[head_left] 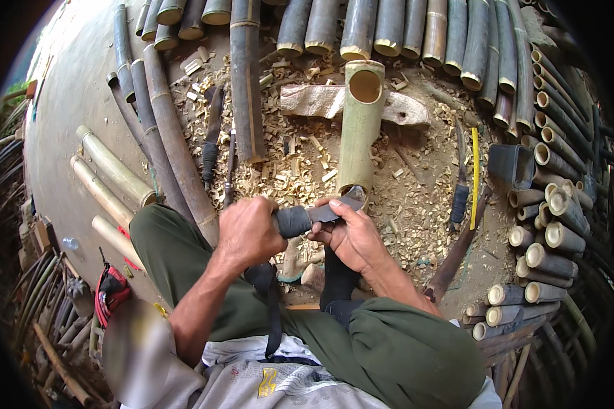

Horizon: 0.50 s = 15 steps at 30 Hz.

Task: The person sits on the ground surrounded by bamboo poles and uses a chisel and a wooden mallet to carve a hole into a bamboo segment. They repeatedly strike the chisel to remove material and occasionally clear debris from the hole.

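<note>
Wood shavings (300, 170) cover the ground around the work, thickest at 12 o'clock from the hands. Among them lie a flat block of wood (314, 100), two dark-handled knives (211, 146) at 10 o'clock, and another blade with a yellow strip (475, 177) beside it at 3 o'clock. Dark bamboo poles (389, 27) are stacked along the top, short cut bamboo pieces (546, 232) are piled at the right, and pale poles (112, 170) lie at 9 o'clock. A black box (513, 165) sits at 2 o'clock; what it holds cannot be seen.

A green bamboo tube (360, 123), pale and hollow, runs from 12 o'clock down to the hands, its far open end showing an empty bore.

The left hand (249, 232) is wrapped tight around the black handle of a knife (314, 215). The right hand (351, 235) presses its fingers and thumb on the back of the grey curved blade, whose tip meets the near end of the tube. Both green-trousered knees flank the hands.
</note>
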Available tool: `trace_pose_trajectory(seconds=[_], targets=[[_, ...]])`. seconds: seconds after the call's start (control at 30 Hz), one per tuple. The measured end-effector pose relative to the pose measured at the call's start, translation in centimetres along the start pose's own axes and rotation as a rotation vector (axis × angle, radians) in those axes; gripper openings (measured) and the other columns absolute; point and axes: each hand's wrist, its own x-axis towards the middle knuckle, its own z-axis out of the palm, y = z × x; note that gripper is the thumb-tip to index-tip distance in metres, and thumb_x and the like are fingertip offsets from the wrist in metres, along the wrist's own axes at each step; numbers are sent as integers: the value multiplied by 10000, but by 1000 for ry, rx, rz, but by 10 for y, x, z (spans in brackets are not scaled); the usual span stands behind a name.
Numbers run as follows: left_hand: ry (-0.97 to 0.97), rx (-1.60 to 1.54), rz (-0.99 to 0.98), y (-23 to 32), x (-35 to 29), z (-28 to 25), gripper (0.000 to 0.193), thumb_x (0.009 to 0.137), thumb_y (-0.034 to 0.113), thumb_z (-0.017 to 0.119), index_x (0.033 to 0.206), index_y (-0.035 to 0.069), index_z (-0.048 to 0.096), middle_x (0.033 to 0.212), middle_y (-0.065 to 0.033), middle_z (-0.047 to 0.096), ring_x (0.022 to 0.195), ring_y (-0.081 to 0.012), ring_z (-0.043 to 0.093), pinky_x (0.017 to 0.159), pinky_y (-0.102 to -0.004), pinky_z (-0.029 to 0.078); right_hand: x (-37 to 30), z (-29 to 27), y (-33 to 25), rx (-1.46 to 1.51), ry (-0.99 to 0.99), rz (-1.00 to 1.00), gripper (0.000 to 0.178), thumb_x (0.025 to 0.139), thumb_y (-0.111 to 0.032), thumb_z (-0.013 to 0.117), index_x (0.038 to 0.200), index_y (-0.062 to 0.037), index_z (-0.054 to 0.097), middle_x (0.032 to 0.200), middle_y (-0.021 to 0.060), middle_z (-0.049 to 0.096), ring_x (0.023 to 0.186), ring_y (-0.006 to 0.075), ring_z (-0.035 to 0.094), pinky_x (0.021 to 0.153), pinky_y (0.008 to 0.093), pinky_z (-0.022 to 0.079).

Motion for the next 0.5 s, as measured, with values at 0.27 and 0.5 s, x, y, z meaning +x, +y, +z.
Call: trace_pose_trajectory(seconds=[0.27, 0.5], targets=[[211, 439, 360, 61, -13, 9, 192, 803, 181, 740, 742, 24, 649, 705, -143, 699, 676, -296, 740, 630, -421, 575, 0, -25, 17, 365, -73, 85, 336, 1100, -369, 510, 1338, -146, 589, 1326, 86, 682, 1159, 226, 674, 1028, 522, 539], [-180, -119, 1054, 71, -31, 39, 342, 782, 255, 808, 994, 23, 676, 904, -188, 700, 841, -360, 739, 781, -525, 599, -75, -44, -1, -746, 207, 15, 220, 1027, -157, 581, 1220, -59, 539, 1163, 170, 681, 1044, 252, 688, 996, 416, 539]])
